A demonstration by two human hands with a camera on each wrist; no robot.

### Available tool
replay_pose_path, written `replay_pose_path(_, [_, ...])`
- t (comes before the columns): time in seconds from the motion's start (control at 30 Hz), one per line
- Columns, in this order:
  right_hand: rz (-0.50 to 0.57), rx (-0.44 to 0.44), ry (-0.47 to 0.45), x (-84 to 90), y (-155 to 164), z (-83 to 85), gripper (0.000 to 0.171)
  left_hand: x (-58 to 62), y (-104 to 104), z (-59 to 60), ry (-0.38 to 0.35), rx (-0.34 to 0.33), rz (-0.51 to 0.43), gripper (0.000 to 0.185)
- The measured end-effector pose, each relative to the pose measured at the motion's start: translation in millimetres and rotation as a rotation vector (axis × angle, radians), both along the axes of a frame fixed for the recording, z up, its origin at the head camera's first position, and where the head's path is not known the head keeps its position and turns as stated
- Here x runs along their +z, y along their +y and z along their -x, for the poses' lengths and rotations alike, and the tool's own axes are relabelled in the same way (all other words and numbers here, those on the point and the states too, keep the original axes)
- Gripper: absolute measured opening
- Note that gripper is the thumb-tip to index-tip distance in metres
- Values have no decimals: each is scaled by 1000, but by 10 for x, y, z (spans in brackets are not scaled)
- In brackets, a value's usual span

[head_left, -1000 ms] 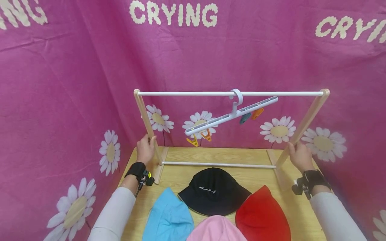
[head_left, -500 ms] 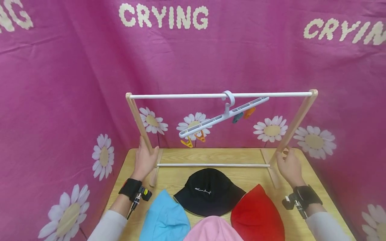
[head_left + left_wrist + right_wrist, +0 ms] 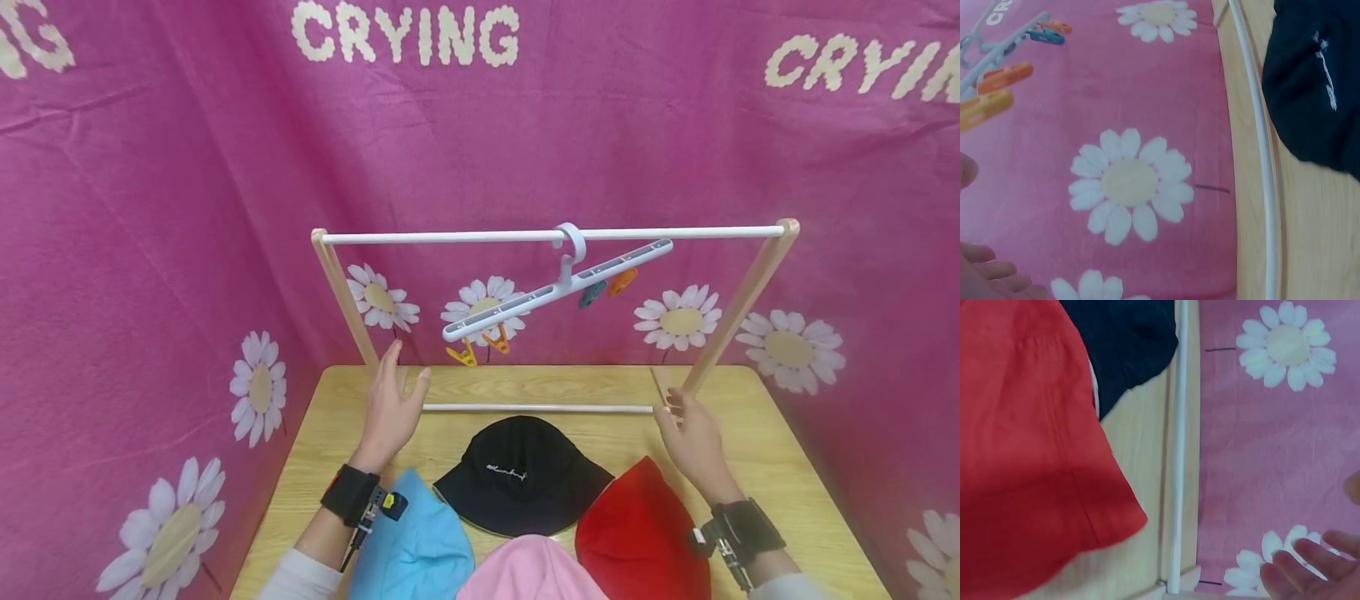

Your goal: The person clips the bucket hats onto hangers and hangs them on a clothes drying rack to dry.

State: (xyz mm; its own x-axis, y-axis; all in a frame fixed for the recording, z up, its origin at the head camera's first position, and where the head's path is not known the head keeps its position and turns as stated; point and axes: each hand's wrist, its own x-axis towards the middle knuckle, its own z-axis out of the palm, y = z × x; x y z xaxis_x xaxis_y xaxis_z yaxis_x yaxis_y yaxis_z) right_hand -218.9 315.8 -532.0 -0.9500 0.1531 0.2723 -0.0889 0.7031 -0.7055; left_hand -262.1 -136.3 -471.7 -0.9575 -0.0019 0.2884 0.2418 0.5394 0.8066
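Note:
My left hand [image 3: 392, 410] is raised near the left post of a wooden drying rack [image 3: 738, 312], fingers extended and thumb apart, holding nothing. By the foot of the right post is my right hand [image 3: 692, 437], its fingers loosely bent and nothing in its grasp. From the rack's white top bar hangs a pale clip hanger [image 3: 558, 290], tilted in view with its right end higher. Clipped below it are a yellow clip [image 3: 463, 353], two orange clips [image 3: 496, 337] [image 3: 622, 282] and a blue-grey clip [image 3: 592, 293]. The left wrist view shows only part of the left hand's fingers.
A black bucket hat [image 3: 525, 479] lies on the wooden table [image 3: 780, 492] in front of the rack. Around it are a light-blue hat [image 3: 420, 533], a pink hat [image 3: 532, 575] and a red hat [image 3: 645, 533]. Behind hangs a pink daisy-patterned cloth [image 3: 637, 125].
Both hands have let go of the rack's posts and moved inward, toward each other. The rack looks slightly shifted left in view along with the whole scene; the hats lie as before.

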Motion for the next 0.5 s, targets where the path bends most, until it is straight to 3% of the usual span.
replay_pose_path(0.2, [21,114,-36,-94,-134,-48,45,50,207,-68,-40,-56,-123,71])
replay_pose_path(0.5, [-122,246,-120,-301,-291,-57,51,33,526,-118,-62,-67,-240,75])
